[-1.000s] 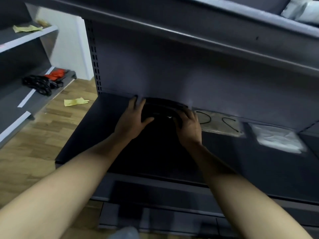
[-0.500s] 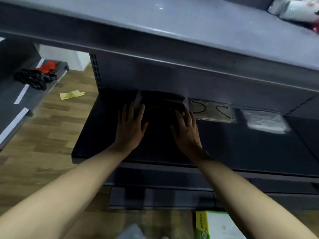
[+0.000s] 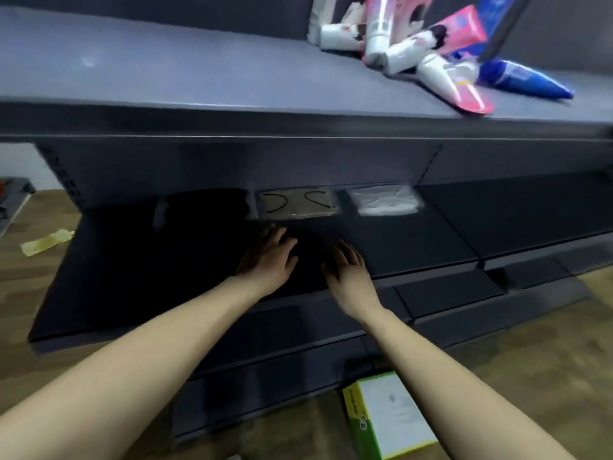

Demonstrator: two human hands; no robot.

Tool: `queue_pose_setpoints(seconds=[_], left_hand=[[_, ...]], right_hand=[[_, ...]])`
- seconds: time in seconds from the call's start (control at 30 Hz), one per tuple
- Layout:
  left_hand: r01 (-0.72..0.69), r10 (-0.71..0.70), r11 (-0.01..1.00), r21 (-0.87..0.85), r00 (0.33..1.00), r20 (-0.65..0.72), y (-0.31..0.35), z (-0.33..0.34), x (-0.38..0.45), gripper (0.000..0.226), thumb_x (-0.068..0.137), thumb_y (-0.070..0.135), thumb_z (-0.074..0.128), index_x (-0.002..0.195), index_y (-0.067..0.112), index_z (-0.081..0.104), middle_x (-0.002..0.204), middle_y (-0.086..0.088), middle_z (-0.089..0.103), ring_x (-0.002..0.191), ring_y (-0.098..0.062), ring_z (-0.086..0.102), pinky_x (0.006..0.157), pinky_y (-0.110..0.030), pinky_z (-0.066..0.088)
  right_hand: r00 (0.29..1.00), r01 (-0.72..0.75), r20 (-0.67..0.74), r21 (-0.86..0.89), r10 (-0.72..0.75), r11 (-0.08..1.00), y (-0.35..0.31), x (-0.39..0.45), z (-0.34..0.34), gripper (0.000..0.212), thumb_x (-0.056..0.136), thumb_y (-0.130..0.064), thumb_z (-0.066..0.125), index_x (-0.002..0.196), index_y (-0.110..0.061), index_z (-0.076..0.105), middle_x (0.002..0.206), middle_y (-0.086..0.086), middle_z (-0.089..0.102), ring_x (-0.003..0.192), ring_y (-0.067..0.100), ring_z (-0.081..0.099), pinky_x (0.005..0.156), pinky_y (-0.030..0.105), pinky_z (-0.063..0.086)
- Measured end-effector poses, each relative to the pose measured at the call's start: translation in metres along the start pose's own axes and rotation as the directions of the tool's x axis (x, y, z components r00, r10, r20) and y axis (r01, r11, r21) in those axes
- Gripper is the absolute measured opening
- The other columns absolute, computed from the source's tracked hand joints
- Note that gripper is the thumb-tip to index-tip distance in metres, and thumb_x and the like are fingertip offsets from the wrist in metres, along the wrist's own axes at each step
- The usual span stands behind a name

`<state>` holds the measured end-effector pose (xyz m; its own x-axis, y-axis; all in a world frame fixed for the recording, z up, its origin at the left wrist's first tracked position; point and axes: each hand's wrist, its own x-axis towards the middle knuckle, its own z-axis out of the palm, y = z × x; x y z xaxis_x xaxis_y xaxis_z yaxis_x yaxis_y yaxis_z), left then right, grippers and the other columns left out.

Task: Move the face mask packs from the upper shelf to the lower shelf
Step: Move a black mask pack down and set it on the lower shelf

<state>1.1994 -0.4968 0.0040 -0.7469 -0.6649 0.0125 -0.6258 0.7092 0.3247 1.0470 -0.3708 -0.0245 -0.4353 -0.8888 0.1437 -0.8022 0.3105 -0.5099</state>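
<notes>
3 face mask packs lie in a row against the back panel of the lower shelf [image 3: 414, 240], apparently pushed deep so they sit tidy and clear of the front edge: a black mask pack [image 3: 202, 207] at the left, hard to make out in the shadow, a clear pack with black ear loops [image 3: 295, 204] touching it in the middle, and a white mask pack [image 3: 384, 200] just beside that at the right. Both hands hover low over the dark shelf in front of the row, palms down, forearms reaching in from below. The left hand [image 3: 270, 257] has its fingers loosely spread and holds nothing; the right hand [image 3: 346, 270], close beside it, is likewise relaxed and empty. Neither touches a pack. On the upper shelf [image 3: 199, 81] only a heap of cosmetic tubes [image 3: 428, 44] shows, so the move looks largely done, though the view there is cut off.
</notes>
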Motion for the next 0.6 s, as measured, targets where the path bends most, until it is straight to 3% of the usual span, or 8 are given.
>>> queue_pose_setpoints(seconds=[0.07,0.17,0.37,0.6], left_hand=[[-0.079,0.08,0.997,-0.016,0.996,0.044,0.052,0.014,0.006,0.049,0.104,0.039,0.039,0.15,0.022,0.037,0.162,-0.003,0.019,0.151,-0.025,0.007,0.121,-0.043,0.016],[-0.197,0.195,0.979,0.051,0.98,0.047,0.136,0.041,0.004,0.05,0.102,0.044,0.042,0.146,0.021,0.044,0.155,-0.005,0.034,0.147,-0.029,0.02,0.116,-0.043,0.028],[-0.349,0.335,0.927,0.136,0.935,0.115,0.291,0.102,-0.005,0.05,0.101,0.049,0.041,0.143,0.023,0.047,0.149,-0.003,0.042,0.146,-0.027,0.025,0.119,-0.045,0.018],[-0.506,0.478,0.85,0.148,0.858,0.187,0.433,0.154,0.002,0.052,0.1,0.053,0.037,0.142,0.023,0.048,0.142,-0.002,0.05,0.139,-0.024,0.035,0.116,-0.046,0.024]], right_hand=[[0.997,-0.067,-0.046,-0.009,0.066,0.998,0.043,-0.032,-0.029,0.048,0.103,-0.032,0.048,0.148,-0.016,0.044,0.152,0.013,0.041,0.139,0.034,0.036,0.114,0.041,0.032],[0.978,-0.203,-0.046,-0.049,0.201,0.978,0.107,-0.087,-0.073,0.052,0.105,-0.041,0.041,0.152,-0.017,0.039,0.157,0.011,0.034,0.144,0.03,0.03,0.116,0.041,0.03],[0.94,-0.338,-0.079,-0.084,0.332,0.937,0.21,-0.182,-0.158,0.054,0.105,-0.045,0.037,0.155,-0.023,0.032,0.161,0.006,0.028,0.149,0.023,0.02,0.116,0.039,0.025],[0.866,-0.489,-0.163,-0.078,0.472,0.869,0.308,-0.247,-0.229,0.057,0.105,-0.046,0.037,0.156,-0.023,0.029,0.162,0.007,0.027,0.15,0.025,0.019,0.119,0.041,0.025]])
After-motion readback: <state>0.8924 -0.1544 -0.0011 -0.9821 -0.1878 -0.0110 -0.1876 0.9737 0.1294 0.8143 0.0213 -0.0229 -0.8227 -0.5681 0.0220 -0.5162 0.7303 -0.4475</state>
